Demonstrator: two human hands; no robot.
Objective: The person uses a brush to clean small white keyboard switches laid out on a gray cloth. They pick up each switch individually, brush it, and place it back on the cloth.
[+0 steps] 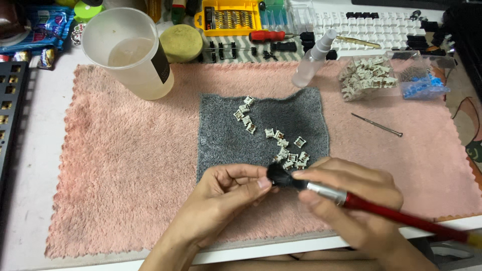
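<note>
Your left hand [228, 193] pinches something small between thumb and fingertips, right against the black bristles of the brush [351, 199]. The pinched part is hidden by your fingers and the bristle tuft, so you can't tell what it is from this view. Your right hand [351, 200] is closed around the brush at its silver ferrule, fingers wrapped; the red handle runs out to the lower right and blurs at the frame edge, tip cut off. Both hands meet over the lower edge of the grey cloth [221, 138].

Just above your hands, a cluster of small white keyboard switches [288, 150] lies on the grey cloth, with a second short row nearer its top left corner. The grey cloth sits on a pink fluffy mat [125, 150].

Further out: translucent measuring cup [130, 52] at the mat's upper left, small spray bottle [314, 59] lying tilted at the top, clear box of more switches [366, 76] at upper right, thin metal tool [376, 124] right of the cloth. White keyboard [371, 25] along the back edge, partly cut off.
</note>
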